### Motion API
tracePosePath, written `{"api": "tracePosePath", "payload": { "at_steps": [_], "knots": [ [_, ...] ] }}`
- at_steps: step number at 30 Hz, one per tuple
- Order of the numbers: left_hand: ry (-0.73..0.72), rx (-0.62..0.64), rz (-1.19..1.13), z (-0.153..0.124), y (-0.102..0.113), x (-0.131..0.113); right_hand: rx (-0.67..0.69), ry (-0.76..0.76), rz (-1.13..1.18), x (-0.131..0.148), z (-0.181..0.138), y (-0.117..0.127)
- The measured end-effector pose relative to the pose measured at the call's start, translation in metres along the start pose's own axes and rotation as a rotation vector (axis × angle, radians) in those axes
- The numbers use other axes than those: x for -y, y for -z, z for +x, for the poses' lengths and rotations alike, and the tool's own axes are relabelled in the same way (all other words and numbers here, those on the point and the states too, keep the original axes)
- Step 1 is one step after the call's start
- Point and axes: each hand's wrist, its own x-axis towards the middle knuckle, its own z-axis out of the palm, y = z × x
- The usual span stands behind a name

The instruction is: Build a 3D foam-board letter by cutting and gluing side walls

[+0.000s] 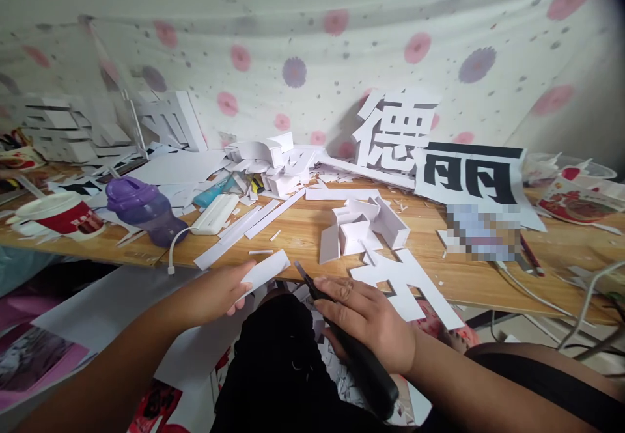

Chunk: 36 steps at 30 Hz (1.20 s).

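My left hand (215, 297) pinches a short white foam-board strip (267, 270) at the table's front edge. My right hand (368, 316) is wrapped round a black-handled knife (374, 376), its narrow tip pointing up and left, close to the strip but apart from it. Just beyond the right hand lies a flat white cut-out (405, 283), partly overhanging the edge. Behind that piece a small white foam-board structure (364, 224) stands on the wooden table (293, 237). Long white strips (276, 215) rest on the table beyond my left hand.
A purple bottle (144, 208), a red-and-white paper cup (61, 215) and a white power bank (215, 213) with a cable stand at left. Scraps and a white character (395, 130) lean toward the curtain. A printed sheet (471, 176) and a food tub (581, 195) are at right.
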Motion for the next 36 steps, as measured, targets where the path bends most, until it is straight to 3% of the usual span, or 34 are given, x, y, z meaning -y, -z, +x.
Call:
{"api": "tracePosePath", "payload": {
  "at_steps": [3,5,8,13,20,24,30,33,36],
  "knots": [
    [0.026,-0.025,-0.039,-0.002,0.017,-0.001,-0.002,0.103,-0.03,0.009,0.004,0.022],
    [0.076,-0.142,-0.017,-0.001,0.036,-0.008,0.005,0.129,-0.08,0.012,0.007,0.039],
    [0.157,-0.308,0.09,0.005,0.066,-0.027,-0.025,0.077,-0.163,0.005,0.007,0.068],
    [0.072,-0.422,0.482,0.039,0.093,-0.077,-0.122,-0.081,-0.299,-0.021,-0.016,0.112],
    [-0.066,-0.457,0.572,0.153,0.091,-0.16,-0.256,-0.232,-0.315,-0.037,-0.049,0.123],
    [-0.116,-0.43,0.584,0.225,0.08,-0.191,-0.338,-0.286,-0.282,-0.036,-0.057,0.122],
    [-0.144,-0.413,0.482,0.302,0.064,-0.197,-0.325,-0.42,-0.262,-0.038,-0.073,0.147],
    [-0.171,-0.436,0.399,0.316,0.064,-0.19,-0.296,-0.472,-0.242,-0.042,-0.074,0.155],
    [-0.227,-0.504,0.324,0.312,0.066,-0.18,-0.284,-0.506,-0.234,-0.046,-0.069,0.151]
  ]
}}
